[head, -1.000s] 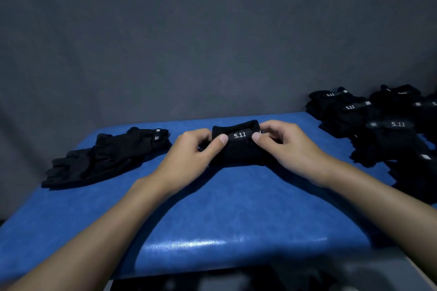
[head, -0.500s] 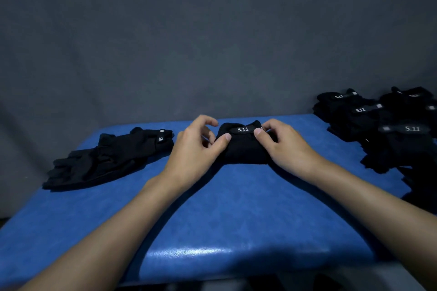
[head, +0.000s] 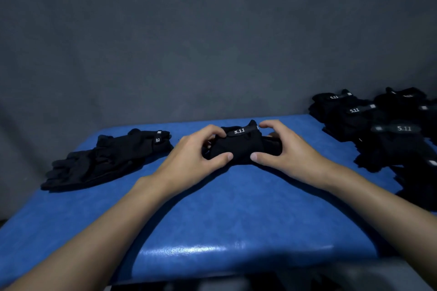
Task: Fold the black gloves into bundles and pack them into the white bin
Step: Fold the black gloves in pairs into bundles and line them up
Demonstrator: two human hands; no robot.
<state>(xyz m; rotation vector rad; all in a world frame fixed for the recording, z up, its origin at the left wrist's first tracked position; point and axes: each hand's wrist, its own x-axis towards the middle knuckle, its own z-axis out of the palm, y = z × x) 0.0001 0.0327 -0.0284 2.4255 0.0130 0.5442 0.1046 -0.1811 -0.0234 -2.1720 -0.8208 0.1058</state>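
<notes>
at the centre of the frame both hands grasp a folded black glove bundle (head: pixel 241 146) on the blue table (head: pixel 236 215): the left hand (head: pixel 194 160) and the right hand (head: pixel 283 151) each curl fingers over its top with thumbs on its near side. loose black gloves (head: pixel 106 158) lie at centre left, and a pile of black gloves (head: pixel 387 130) sits at the right edge.
</notes>
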